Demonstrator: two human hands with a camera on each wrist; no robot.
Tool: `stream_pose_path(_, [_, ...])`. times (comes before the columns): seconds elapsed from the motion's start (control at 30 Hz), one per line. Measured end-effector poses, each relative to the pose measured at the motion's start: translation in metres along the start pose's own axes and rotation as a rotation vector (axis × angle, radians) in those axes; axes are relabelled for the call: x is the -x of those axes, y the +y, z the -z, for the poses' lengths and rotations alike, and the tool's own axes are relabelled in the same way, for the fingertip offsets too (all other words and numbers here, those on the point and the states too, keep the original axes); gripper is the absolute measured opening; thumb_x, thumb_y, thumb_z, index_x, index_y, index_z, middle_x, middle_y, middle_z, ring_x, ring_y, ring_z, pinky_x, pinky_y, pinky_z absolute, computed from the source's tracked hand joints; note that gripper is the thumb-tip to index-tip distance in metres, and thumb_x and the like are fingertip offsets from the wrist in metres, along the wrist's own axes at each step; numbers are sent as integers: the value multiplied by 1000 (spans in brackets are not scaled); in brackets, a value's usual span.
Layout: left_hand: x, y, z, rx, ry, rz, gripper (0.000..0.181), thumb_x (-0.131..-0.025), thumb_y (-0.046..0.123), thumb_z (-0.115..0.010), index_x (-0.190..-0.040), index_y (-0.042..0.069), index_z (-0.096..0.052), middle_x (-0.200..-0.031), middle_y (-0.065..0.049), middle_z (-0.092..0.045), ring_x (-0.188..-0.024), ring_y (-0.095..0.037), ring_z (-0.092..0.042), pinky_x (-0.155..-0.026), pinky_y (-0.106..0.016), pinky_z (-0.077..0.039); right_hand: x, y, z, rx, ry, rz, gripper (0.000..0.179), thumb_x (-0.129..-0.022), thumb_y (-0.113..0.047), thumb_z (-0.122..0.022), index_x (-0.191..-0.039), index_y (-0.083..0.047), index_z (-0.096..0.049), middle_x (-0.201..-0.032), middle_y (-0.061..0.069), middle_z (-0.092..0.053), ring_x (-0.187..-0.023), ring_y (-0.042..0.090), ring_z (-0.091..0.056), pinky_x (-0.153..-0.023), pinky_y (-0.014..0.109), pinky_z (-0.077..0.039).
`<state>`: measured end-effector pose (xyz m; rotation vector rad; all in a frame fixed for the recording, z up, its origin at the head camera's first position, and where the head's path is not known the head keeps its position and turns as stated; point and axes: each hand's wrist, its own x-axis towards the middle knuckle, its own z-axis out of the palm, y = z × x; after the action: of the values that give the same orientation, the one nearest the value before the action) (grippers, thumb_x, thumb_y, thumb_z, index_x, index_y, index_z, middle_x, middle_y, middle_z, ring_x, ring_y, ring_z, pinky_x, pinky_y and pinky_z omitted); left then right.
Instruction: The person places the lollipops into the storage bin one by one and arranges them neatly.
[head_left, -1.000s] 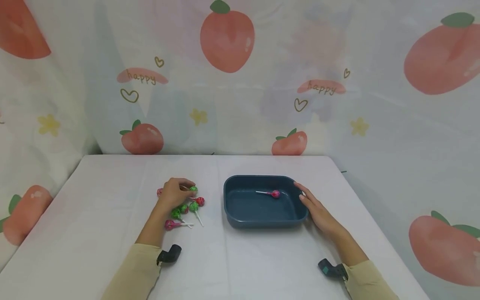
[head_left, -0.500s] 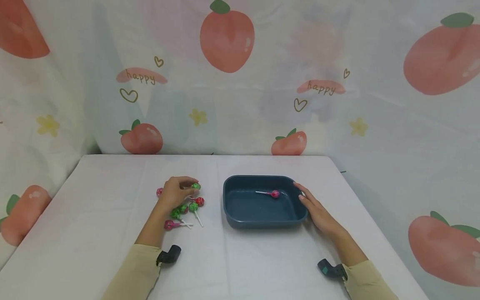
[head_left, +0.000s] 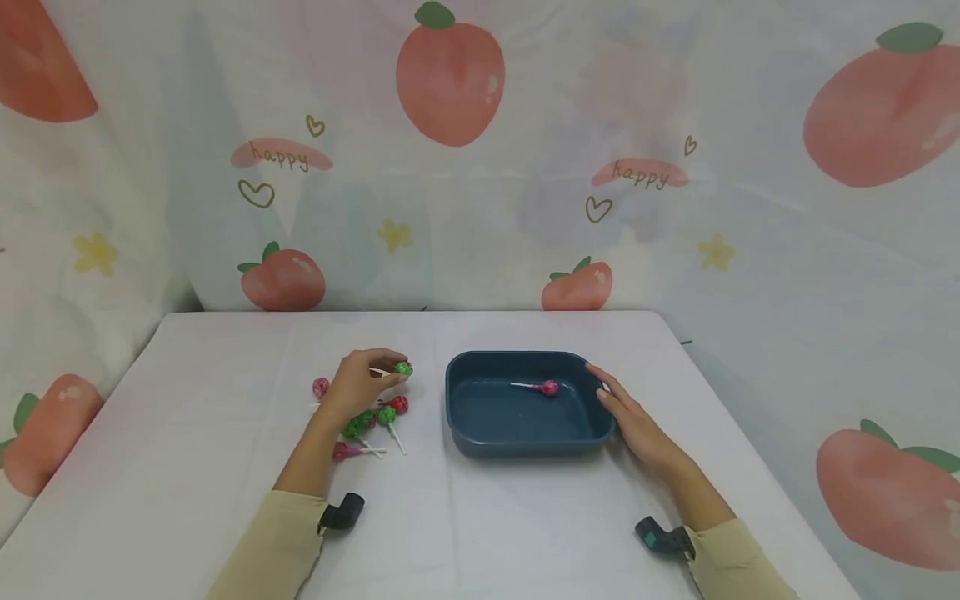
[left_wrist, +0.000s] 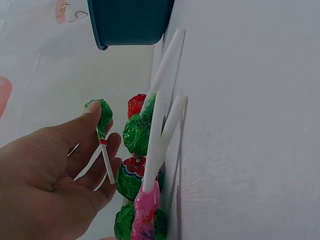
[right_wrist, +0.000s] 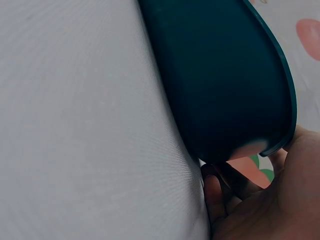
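Observation:
My left hand point(head_left: 354, 387) pinches a green-wrapped lollipop point(left_wrist: 104, 116) between thumb and fingers; in the left wrist view its white stick points down toward the palm. Several more lollipops lie close under and beside that hand, among them a green one point(head_left: 386, 414), a red one point(head_left: 400, 404) and a pink one point(head_left: 343, 451). To their right stands a dark blue rectangular bin point(head_left: 534, 447) holding one pink lollipop point(head_left: 550, 388). At the bin's right end rests my right hand point(head_left: 643, 430), its extended fingers touching the rim and outer side.
A white cloth covers the table point(head_left: 480, 525), and a curtain printed with peaches point(head_left: 453, 87) hangs behind and at both sides. One pink-red lollipop point(head_left: 321, 387) lies left of the left hand. Dark wrist cameras sit at both sleeves.
My left hand has lifted the green lollipop off the pile and shifted slightly right and away from me. My right hand and the bin have stayed in place.

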<state>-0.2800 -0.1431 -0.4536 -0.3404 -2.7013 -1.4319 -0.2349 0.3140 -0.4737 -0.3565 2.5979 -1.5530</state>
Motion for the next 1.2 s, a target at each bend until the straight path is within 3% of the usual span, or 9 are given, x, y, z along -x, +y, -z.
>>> stream_pose_path(0.4, [-8, 20, -6, 13, -32, -58, 33, -96, 14, -77, -129, 13, -72, -117, -4, -72, -110, -27, -66, -94, -42, -55, 1, -1, 0, 4, 5, -11, 54, -114, -43, -33, -165, -25, -28, -170, 12, -17, -156, 39, -5, -114, 72, -4])
stream_pose_path(0.67, [-18, 39, -13, 23, -58, -155, 30, -96, 11, -76, -126, 10, -73, -112, -4, -73, -106, -26, -68, -91, -40, -56, 1, -1, 1, 7, 6, 8, 53, -114, -41, -33, -164, -25, -28, -170, 11, -18, -156, 37, -6, -115, 71, -4])
stream_pose_path(0.77, [-21, 45, -17, 33, -72, -191, 30, -96, 8, -75, -126, 9, -73, -112, -4, -74, -104, -25, -69, -90, -41, -56, 1, -2, 0, 0, 2, 13, 53, -114, -41, -33, -165, -25, -28, -170, 10, -18, -156, 36, -5, -115, 70, -4])
stream_pose_path(1.2, [-28, 66, -47, 37, -122, -236, 30, -96, 10, -75, -126, 9, -73, -115, -3, -73, -103, -21, -68, -88, -34, -55, 2, -2, 1, 12, 5, -3, 54, -114, -43, -33, -165, -27, -27, -170, 10, -17, -156, 36, -6, -115, 71, -5])
